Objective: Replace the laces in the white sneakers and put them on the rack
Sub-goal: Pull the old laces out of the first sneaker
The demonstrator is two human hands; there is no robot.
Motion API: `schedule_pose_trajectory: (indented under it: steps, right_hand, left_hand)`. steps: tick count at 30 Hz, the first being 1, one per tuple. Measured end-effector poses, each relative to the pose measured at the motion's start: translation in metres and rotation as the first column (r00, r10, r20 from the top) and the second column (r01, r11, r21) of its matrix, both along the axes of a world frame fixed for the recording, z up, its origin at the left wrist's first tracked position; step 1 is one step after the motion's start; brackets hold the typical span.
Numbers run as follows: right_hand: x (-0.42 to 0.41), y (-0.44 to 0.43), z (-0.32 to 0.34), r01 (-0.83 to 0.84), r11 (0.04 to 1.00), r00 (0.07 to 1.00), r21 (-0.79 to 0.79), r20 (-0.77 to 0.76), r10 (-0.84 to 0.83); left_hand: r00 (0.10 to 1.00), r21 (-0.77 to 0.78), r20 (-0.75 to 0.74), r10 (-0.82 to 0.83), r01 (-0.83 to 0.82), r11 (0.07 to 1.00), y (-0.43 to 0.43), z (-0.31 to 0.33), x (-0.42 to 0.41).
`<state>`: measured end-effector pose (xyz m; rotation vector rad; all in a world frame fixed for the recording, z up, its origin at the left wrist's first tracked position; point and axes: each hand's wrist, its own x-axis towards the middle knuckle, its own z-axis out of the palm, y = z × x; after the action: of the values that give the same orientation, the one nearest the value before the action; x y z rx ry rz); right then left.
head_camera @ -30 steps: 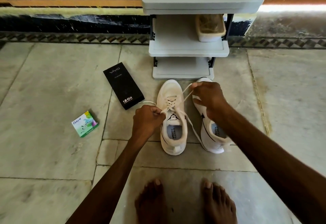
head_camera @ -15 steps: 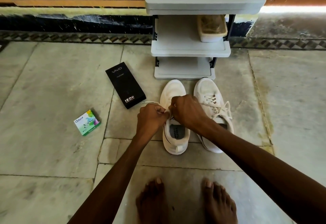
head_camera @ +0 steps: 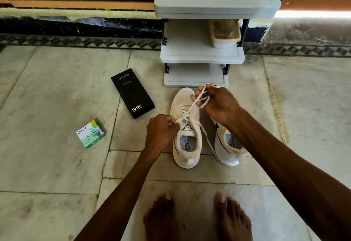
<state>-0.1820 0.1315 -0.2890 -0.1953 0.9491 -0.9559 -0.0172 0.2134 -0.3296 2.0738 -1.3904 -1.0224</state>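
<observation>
Two bare feet (head_camera: 197, 220) at the bottom edge, standing on the grey stone tile floor (head_camera: 47, 164). Both forearms reach forward and down.

Left hand (head_camera: 161, 128) is closed, fingers pinching one end of the flat white shoelace (head_camera: 191, 107) right at the tongue of the left white mesh sneaker (head_camera: 185, 145). It has hardly moved in the last second. Right hand (head_camera: 218, 102) is what changed. Half a second ago it was down beside the left hand at the tongue; now it is up over the toe end, fingers curled round the other lace strand, which loops across them and runs taut back to the eyelets.

Judgement: this is a pull-through and tighten stroke, same lift as a second ago, so lacing on this shoe is mid-way, near the upper eyelets, knot not yet tied.

Right white sneaker (head_camera: 226, 149) sits just beside it, heel toward the person, mostly under the right forearm; its lacing can't be read here. Both shoes are on the floor, none racked.

Further left: long black cardboard phone box (head_camera: 133, 92), and a small green-and-white carton (head_camera: 90, 133), well apart from the shoes.

Far: grey plastic three-tier shoe rack (head_camera: 201, 58) against the wall, just beyond the toes. Middle shelf holds a cream rectangular tub (head_camera: 224, 35); bottom shelf looks free for the pair.
</observation>
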Motion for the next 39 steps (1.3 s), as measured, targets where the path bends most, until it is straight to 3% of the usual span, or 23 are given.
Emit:
schedule_pose_trajectory:
  steps: [1, 2, 3, 4, 5, 6, 7, 8, 9, 12, 15, 17, 20, 21, 23, 25, 26, 28, 29, 32, 35, 37, 39]
  right_hand:
    - [0.006, 0.003, 0.001, -0.094, 0.995, 0.993, -0.027, -0.069, 0.092]
    - [0.012, 0.007, 0.003, -0.257, 0.963, 0.943, -0.074, -0.236, 0.234]
    - [0.016, 0.011, 0.003, -0.475, 0.873, 0.783, -0.105, -0.504, 0.365]
    - [0.019, 0.014, 0.002, -0.685, 0.726, 0.493, -0.067, -0.776, 0.393]
    - [0.021, 0.017, 0.000, -0.828, 0.560, 0.173, 0.024, -0.940, 0.295]
    - [0.021, 0.021, -0.004, -0.895, 0.423, -0.078, 0.141, -0.984, 0.162]
    - [0.022, 0.027, -0.005, -0.901, 0.344, -0.269, 0.265, -0.962, 0.036]
    - [0.023, 0.033, -0.005, -0.884, 0.319, -0.382, 0.341, -0.921, -0.073]
    - [0.023, 0.038, -0.006, -0.871, 0.329, -0.432, 0.364, -0.888, -0.160]
    - [0.024, 0.044, -0.005, -0.846, 0.374, -0.495, 0.381, -0.822, -0.282]
    - [0.020, 0.039, -0.002, -0.858, 0.440, -0.406, 0.266, -0.875, -0.263]
    - [0.012, 0.032, 0.002, -0.823, 0.567, -0.154, 0.040, -0.976, -0.155]
    - [-0.007, 0.017, 0.011, -0.483, 0.824, 0.447, -0.296, -0.893, -0.059]
    - [-0.013, 0.012, 0.017, -0.387, 0.859, 0.557, -0.334, -0.828, -0.071]
    - [-0.024, 0.003, 0.021, -0.372, 0.859, 0.618, -0.351, -0.784, -0.052]
    - [-0.031, -0.003, 0.017, -0.484, 0.826, 0.540, -0.287, -0.841, 0.024]
    - [-0.033, -0.004, 0.013, -0.586, 0.787, 0.390, -0.193, -0.918, 0.065]
    - [-0.030, 0.005, 0.003, -0.733, 0.679, -0.046, 0.045, -0.999, 0.016]
    - [-0.027, 0.013, -0.001, -0.745, 0.661, -0.161, 0.088, -0.986, -0.050]
    - [-0.008, 0.044, -0.010, -0.771, 0.630, -0.202, 0.092, -0.974, -0.105]
    - [0.005, 0.063, -0.024, -0.814, 0.564, -0.285, 0.135, -0.940, -0.186]
    - [0.004, 0.065, -0.029, -0.811, 0.577, -0.253, 0.096, -0.947, -0.197]
    - [-0.001, 0.064, -0.032, -0.776, 0.630, -0.144, 0.029, -0.981, -0.132]
  left_hand:
    - [1.000, -0.001, 0.009, 0.000, 0.000, 1.000, 0.000, 0.000, 0.000]
    - [1.000, 0.000, 0.007, 0.004, -0.004, 1.000, 0.000, 0.000, 0.000]
    - [1.000, 0.002, -0.001, 0.010, -0.010, 1.000, 0.000, 0.000, 0.000]
    - [1.000, 0.007, -0.007, 0.019, -0.019, 1.000, 0.000, 0.000, 0.001]
    - [1.000, 0.009, -0.014, 0.028, -0.028, 1.000, 0.001, 0.000, 0.000]
    - [0.999, 0.011, -0.014, 0.032, -0.032, 0.999, 0.002, 0.000, -0.001]
    - [0.999, 0.007, -0.007, 0.032, -0.032, 0.999, 0.002, 0.000, -0.002]
    - [0.999, 0.003, 0.009, 0.031, -0.031, 1.000, 0.002, 0.000, -0.003]
    - [0.999, -0.002, 0.018, 0.030, -0.030, 1.000, 0.002, -0.002, -0.004]
    - [0.999, 0.010, 0.013, 0.032, -0.032, 0.999, 0.002, -0.001, -0.004]
    - [1.000, 0.011, 0.021, 0.023, -0.024, 1.000, 0.001, -0.001, -0.003]
    - [0.999, 0.007, 0.012, 0.033, -0.033, 0.999, 0.002, -0.001, -0.002]
    - [0.998, 0.000, 0.001, 0.059, -0.059, 0.998, 0.003, -0.002, 0.001]
    - [0.998, 0.002, -0.011, 0.063, -0.063, 0.998, 0.003, -0.002, 0.001]
    - [0.999, 0.006, -0.014, 0.036, -0.036, 0.999, 0.001, 0.000, 0.000]
    - [0.997, -0.009, 0.050, -0.055, 0.055, 0.998, 0.000, 0.004, -0.005]
    - [0.991, -0.031, 0.077, -0.108, 0.111, 0.993, 0.000, 0.005, -0.008]
    - [0.971, -0.074, 0.129, -0.201, 0.212, 0.974, 0.000, 0.004, -0.013]
    - [0.957, -0.088, 0.164, -0.238, 0.255, 0.963, 0.001, 0.003, -0.016]
    - [0.918, -0.105, 0.280, -0.281, 0.320, 0.942, 0.001, -0.006, -0.020]
    - [0.850, -0.026, 0.401, -0.342, 0.384, 0.923, -0.003, -0.009, -0.024]
    - [0.815, -0.008, 0.443, -0.373, 0.420, 0.908, -0.002, -0.010, -0.026]
    - [0.831, -0.049, 0.411, -0.375, 0.431, 0.901, -0.004, -0.012, -0.027]
